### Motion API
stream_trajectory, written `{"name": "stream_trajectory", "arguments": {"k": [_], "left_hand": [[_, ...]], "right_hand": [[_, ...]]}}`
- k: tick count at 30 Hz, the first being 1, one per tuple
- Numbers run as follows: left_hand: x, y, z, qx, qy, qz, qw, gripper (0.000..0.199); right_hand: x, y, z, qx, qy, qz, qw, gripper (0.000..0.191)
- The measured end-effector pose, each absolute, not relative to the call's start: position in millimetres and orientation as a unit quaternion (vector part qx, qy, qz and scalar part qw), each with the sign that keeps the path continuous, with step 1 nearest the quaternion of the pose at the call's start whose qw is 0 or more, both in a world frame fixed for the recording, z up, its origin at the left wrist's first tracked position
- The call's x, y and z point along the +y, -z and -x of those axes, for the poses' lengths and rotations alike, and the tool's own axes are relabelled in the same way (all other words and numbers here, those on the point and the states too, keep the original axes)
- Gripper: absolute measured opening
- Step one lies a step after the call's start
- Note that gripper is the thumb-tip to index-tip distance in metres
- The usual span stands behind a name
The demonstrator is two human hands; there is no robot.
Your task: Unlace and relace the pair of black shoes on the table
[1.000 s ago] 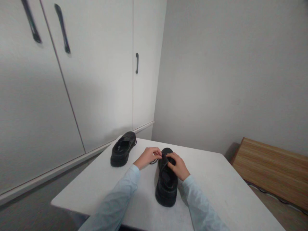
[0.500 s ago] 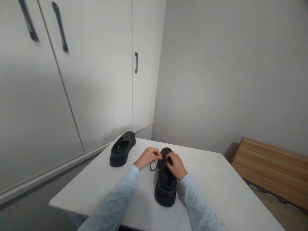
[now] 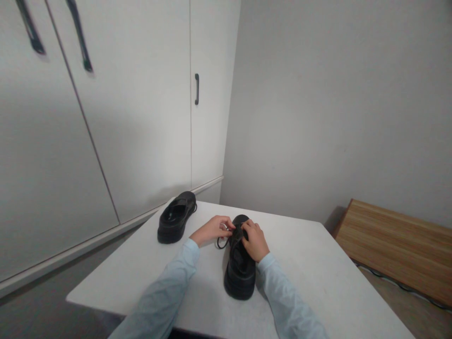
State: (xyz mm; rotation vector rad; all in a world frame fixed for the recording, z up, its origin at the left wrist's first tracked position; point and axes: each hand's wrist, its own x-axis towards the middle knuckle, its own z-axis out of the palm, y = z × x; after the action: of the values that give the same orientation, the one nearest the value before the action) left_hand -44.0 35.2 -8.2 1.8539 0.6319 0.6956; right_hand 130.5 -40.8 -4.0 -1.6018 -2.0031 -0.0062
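Near shoe (image 3: 240, 285), black: upright on surface (image 3: 314, 278). Left hand (image 3: 213, 229): grip pinched, seemingly on lace (image 3: 221, 247). Right hand (image 3: 257, 241): at shoe's front, grip indeterminable. Advisable: shoe steady, lace untwisted.

Near shoe (image 3: 240, 285) and far shoe (image 3: 170, 235) show leather-like surfaces, dull sheen. Lace (image 3: 221, 245) appears corded textile. Sleeves (image 3: 291, 303): creased matt cloth. Tabletop (image 3: 314, 278): smooth, low gloss. Cabinet doors (image 3: 141, 108): smooth, satin. Wooden-looking panel (image 3: 399, 245): grained, smooth. Wall (image 3: 325, 103): matt.
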Motion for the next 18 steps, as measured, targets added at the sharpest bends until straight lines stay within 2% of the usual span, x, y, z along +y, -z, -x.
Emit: {"name": "stream_trajectory", "arguments": {"k": [5,11,18], "left_hand": [[36.5,8.3,46.0,0.266,-0.305,-0.824,0.397,0.026],[38.4,3.6,51.5,0.318,-0.342,-0.833,0.296,0.031],[36.2,-7.4,52.6,0.36,-0.433,-0.799,0.212,0.016]], "right_hand": [[-43.7,3.1,-131.0,-0.748,0.012,0.585,0.313,0.013],[-50.9,-0.7,-132.0,-0.719,-0.008,0.555,0.418,0.011],[-51.0,-0.3,-134.0,-0.668,-0.007,0.542,0.509,0.012]]}}
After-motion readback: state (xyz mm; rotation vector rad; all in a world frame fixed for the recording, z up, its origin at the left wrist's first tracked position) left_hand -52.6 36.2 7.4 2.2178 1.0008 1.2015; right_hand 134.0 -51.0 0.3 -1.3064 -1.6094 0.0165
